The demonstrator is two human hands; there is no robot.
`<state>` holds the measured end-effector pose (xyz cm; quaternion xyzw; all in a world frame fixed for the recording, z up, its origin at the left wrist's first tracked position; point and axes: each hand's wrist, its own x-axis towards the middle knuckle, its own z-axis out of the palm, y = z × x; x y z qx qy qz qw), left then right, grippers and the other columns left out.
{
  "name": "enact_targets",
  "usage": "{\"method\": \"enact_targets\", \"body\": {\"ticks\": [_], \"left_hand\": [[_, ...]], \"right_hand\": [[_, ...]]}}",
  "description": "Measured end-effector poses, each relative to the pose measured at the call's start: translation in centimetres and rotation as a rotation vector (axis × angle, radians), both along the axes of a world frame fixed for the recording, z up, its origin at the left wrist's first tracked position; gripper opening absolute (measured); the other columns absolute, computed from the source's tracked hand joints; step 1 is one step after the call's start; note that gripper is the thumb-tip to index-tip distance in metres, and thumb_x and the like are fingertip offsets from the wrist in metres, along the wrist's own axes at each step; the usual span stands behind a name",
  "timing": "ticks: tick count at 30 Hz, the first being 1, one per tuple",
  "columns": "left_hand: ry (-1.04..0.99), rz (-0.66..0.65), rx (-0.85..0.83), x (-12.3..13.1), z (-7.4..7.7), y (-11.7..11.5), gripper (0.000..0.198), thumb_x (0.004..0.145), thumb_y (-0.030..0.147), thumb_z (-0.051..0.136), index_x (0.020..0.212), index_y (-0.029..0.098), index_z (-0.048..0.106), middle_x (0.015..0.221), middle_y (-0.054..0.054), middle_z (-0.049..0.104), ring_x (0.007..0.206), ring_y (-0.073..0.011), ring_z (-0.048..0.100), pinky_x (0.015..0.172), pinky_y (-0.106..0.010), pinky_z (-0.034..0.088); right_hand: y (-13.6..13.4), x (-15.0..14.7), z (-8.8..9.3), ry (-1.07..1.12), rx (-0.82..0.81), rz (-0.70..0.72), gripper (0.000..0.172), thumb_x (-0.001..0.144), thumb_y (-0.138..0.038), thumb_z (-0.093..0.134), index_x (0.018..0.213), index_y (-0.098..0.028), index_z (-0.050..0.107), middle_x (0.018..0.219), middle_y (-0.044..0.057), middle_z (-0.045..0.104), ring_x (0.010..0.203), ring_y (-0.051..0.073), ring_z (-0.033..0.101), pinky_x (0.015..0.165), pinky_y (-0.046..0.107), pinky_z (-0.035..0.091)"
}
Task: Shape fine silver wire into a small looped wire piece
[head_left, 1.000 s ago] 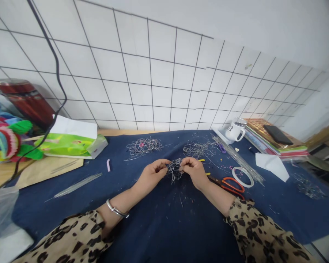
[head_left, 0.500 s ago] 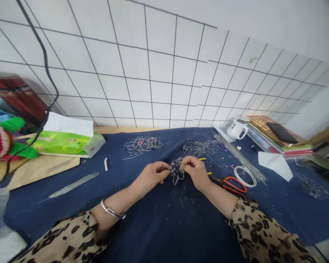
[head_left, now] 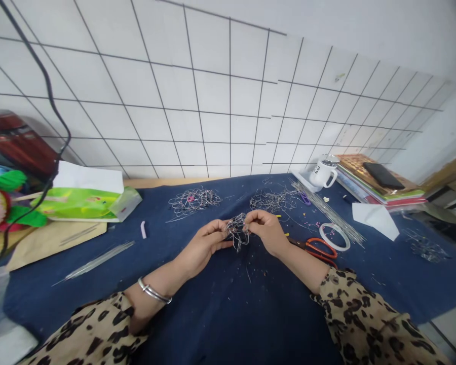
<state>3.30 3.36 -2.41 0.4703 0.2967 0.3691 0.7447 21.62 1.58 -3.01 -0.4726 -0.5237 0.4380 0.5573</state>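
Both of my hands pinch a small tangle of thin silver wire (head_left: 238, 231) just above the dark blue cloth (head_left: 228, 304). My left hand (head_left: 205, 244) holds its left side with closed fingers. My right hand (head_left: 265, 231) grips its right side, fingers curled. Two more wire tangles lie beyond, one with pink beads (head_left: 193, 198) and a plain wire tangle (head_left: 271, 199). Orange-handled scissors (head_left: 316, 249) lie just right of my right wrist.
A white tape ring (head_left: 335, 235), a bundle of straight wires (head_left: 327, 210) and a white mug (head_left: 323, 172) sit at the right. Books with a phone (head_left: 380, 185) lie far right. A green packet (head_left: 79, 200), a wire bundle (head_left: 97, 261) and a black cable (head_left: 57, 121) are at the left.
My hands and the wire tangle stay together with small finger shifts. The camera has turned slightly, so everything sits a little left and higher in the picture.
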Motion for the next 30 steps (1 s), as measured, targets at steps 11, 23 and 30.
{"method": "enact_targets", "body": {"ticks": [11,23,30], "left_hand": [[-0.179,-0.024,-0.155,-0.3,-0.8,0.4,0.009,0.074,0.016,0.057,0.081,0.017,0.051,0.103,-0.007,0.058,0.093,-0.0235,0.059,0.078,-0.046,0.049],[-0.192,0.085,-0.167,0.1,-1.9,0.9,0.007,0.069,0.012,0.058,0.075,0.015,0.055,0.087,-0.005,0.059,0.089,-0.0200,0.056,0.078,-0.040,0.049],[-0.209,0.162,-0.159,0.3,-1.9,1.0,0.007,0.068,0.010,0.059,0.072,0.014,0.057,0.085,-0.004,0.056,0.084,-0.0162,0.054,0.080,-0.038,0.048]], "right_hand": [[1.7,-0.3,2.5,-0.290,0.046,0.022,0.013,0.065,-0.014,0.053,0.075,-0.016,0.061,0.068,0.000,0.061,0.063,0.012,0.056,0.060,0.024,0.044],[2.3,-0.4,1.4,-0.427,0.054,-0.037,0.017,0.064,-0.012,0.049,0.073,-0.016,0.063,0.069,0.000,0.061,0.060,0.011,0.051,0.057,0.022,0.040],[2.4,-0.6,1.4,-0.370,0.042,-0.031,0.016,0.063,-0.012,0.050,0.072,-0.016,0.062,0.069,0.000,0.060,0.060,0.011,0.051,0.058,0.022,0.041]]}}
